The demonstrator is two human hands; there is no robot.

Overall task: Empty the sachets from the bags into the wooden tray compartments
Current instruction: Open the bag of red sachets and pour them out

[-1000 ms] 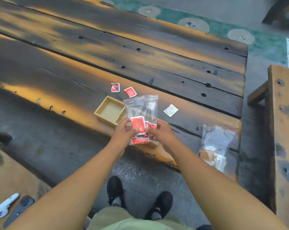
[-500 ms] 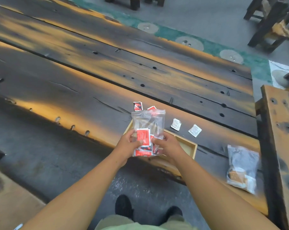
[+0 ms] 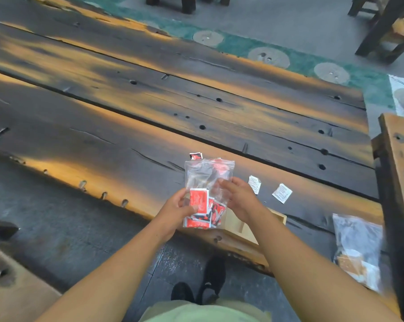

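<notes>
A clear zip bag [image 3: 208, 177] with several red sachets [image 3: 198, 202] at its bottom stands upright in both my hands. My left hand [image 3: 176, 210] grips its lower left edge. My right hand [image 3: 239, 197] holds its right side, a little higher. The light wooden tray [image 3: 261, 223] lies on the table's near edge, mostly hidden behind the bag and my right forearm. A second clear bag [image 3: 356, 249] with pale and tan sachets lies at the right end of the table. Two white sachets [image 3: 254, 184] [image 3: 281, 193] lie loose beyond the tray. A red sachet [image 3: 195, 156] peeks out behind the bag.
The dark scorched plank table [image 3: 149, 108] stretches far and left. A wooden bench [image 3: 398, 173] stands close on the right, another wooden piece [image 3: 8, 282] at lower left. Dark furniture legs [image 3: 382, 29] stand on the floor beyond. My black shoes [image 3: 203, 287] are below the edge.
The view has tilted up, so the tray and loose sachets sit lower in frame. My right hand has slid up the bag's right side; the left keeps its grip.
</notes>
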